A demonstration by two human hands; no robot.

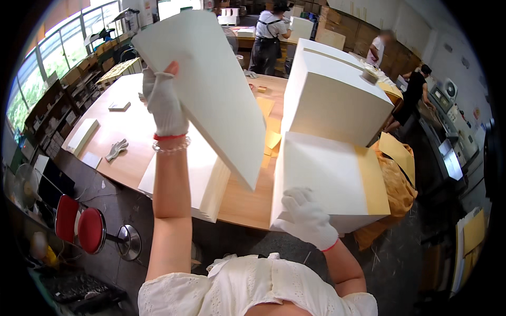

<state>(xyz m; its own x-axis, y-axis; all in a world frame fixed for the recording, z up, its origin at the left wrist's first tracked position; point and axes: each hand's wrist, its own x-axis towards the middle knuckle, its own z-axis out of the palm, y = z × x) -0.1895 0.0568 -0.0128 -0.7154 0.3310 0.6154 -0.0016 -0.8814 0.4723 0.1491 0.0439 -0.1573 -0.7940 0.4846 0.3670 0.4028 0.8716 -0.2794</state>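
My left hand point(165, 105), in a white knit glove with the thumb tip bare, grips a large white rectangular slab point(219, 89) by its left side. The slab is raised and tilted above the table; whether it is one board or a sheaf of sheets, I cannot tell. My right hand point(307, 218), also gloved, lies with fingers apart on the near left edge of a white block-like stack point(321, 163) with a yellow strip. Beneath my left forearm lies a fanned white stack point(208, 181), partly hidden by the arm and slab.
A taller white stack point(337, 89) with a tape roll point(369, 77) on top stands behind the right one. A loose glove point(116, 150) and yellow paper pieces point(272, 139) lie on the wooden table point(245, 203). Red stools point(91, 230) stand lower left; several people work beyond.
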